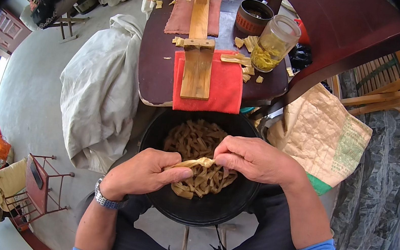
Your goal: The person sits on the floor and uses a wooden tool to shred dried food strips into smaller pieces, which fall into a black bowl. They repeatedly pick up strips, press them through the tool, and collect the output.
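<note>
Over a wide black tub (195, 212), my two hands grip one tan plant-fibre strip (194, 163) from opposite ends. My left hand (153, 174) pinches its wider end between thumb and fingers. At the other end, just past a knot-like lump, my right hand (252, 159) holds it with thumb and forefinger. Beneath, inside the tub, lies a heap of similar brownish strips (194, 139), partly hidden by my hands. The tub sits between my knees. A metal-banded watch (109, 198) is on my left wrist.
Ahead, a dark red stool seat (155, 72) carries a wooden clamp-like stand (196, 74), a red cloth (226, 86), a glass jar (274, 45), a dark cup (253, 17) and strip scraps. A white cloth sack (100, 99) lies left, a paper sack (317, 134) right. Other people sit farther off.
</note>
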Tool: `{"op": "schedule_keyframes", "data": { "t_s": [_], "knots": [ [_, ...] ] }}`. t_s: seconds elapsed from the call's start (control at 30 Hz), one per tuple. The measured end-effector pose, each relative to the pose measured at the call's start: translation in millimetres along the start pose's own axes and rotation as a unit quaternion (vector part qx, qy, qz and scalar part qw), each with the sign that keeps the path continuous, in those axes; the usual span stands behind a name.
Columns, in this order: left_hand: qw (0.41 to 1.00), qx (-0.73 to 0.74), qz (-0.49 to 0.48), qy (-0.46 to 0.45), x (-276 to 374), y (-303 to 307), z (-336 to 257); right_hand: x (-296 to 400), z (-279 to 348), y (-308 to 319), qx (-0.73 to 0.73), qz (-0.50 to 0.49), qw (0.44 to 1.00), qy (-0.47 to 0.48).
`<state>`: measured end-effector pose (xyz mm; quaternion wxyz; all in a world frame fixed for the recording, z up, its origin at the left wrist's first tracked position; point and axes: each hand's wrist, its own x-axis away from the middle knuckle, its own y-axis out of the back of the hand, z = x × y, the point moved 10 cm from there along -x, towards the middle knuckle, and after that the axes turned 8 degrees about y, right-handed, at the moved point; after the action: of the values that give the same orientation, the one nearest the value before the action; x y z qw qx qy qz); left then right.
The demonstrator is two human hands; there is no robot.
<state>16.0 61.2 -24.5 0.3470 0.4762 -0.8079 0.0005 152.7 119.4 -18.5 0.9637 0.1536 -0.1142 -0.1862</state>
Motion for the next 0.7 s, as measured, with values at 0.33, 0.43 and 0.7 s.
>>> {"op": "schedule_keyframes", "data": {
  "t_s": [0.33, 0.43, 0.7],
  "knots": [
    [0.999, 0.031, -0.009, -0.041, -2.1, 5.8, -13.6, -10.2, 17.0, -19.8, 0.044, 0.036, 0.998, 0.019],
    [0.993, 0.078, -0.071, -0.056, -6.4, 22.8, -11.0, -18.5, 22.4, -2.1, 0.083, -0.023, 0.995, 0.049],
    [0.942, 0.209, -0.251, -0.078, -38.3, 79.7, -24.5, -32.1, 21.6, 73.1, 0.22, -0.297, 0.924, 0.095]
  ]
}}
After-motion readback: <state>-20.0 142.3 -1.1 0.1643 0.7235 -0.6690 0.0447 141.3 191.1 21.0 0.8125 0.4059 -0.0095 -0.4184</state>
